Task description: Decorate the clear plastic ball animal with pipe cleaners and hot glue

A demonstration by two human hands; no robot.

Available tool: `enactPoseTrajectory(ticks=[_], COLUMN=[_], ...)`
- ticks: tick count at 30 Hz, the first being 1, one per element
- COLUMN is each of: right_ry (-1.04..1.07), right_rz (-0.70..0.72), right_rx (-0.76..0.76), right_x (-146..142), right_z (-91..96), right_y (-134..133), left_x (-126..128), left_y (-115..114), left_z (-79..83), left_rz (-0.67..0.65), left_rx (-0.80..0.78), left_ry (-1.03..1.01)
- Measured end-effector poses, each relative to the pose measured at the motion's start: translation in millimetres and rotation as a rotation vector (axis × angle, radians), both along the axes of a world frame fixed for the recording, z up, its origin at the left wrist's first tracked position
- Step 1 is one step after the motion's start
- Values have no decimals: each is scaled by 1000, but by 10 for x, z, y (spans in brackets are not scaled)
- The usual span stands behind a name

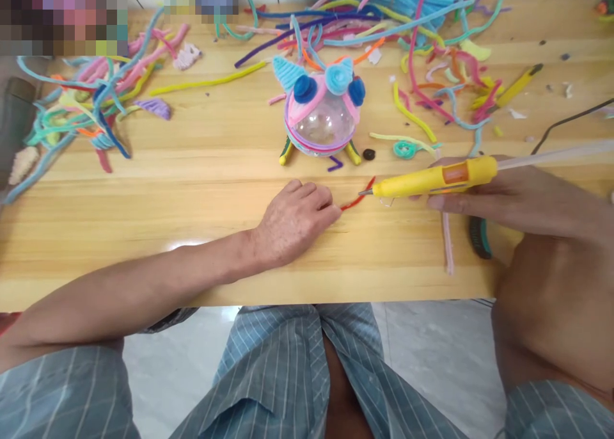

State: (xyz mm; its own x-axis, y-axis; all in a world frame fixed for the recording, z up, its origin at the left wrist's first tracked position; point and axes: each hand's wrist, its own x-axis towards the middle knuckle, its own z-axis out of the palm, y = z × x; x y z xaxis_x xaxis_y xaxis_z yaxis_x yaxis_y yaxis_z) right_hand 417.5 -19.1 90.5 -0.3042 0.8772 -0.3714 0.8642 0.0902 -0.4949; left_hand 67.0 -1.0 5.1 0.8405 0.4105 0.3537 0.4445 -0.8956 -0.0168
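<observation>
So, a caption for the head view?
Left hand holds a red pipe cleaner while right hand aims a glue gun at it.

A craft-making spot: a pale wooden table point(144, 234) strewn with coloured pipe cleaners point(96, 100) at ten and one o'clock, a pipe-cleaner figure point(320, 116) at twelve, a glue gun point(432, 180) at three, and tiled floor point(422, 349) at six.

Counter point(192, 189): smooth light wood, slight sheen. Glue gun point(434, 179): glossy yellow plastic. Red pipe cleaner point(357, 199): fuzzy. Dome point(322, 124): clear plastic.

Bright even daylight; glare patch on table point(187, 242); wide-angle edge distortion; soft shadows.
</observation>
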Motion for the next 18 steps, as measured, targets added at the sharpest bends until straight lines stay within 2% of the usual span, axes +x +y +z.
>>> enactPoseTrajectory(ticks=[3, 9, 18], right_ry=[14, 93, 73], right_rz=[9, 84, 105], right_rx=[-40, 52, 110], right_x=[-74, -143, -26], right_z=[16, -34, 0], right_y=[7, 14, -59], left_x=[-23, -32, 71], left_y=[-25, -82, -105], left_z=[11, 34, 116], left_rz=[-45, -65, -90], left_rx=[-12, -42, -155], left_ry=[35, 106, 243])
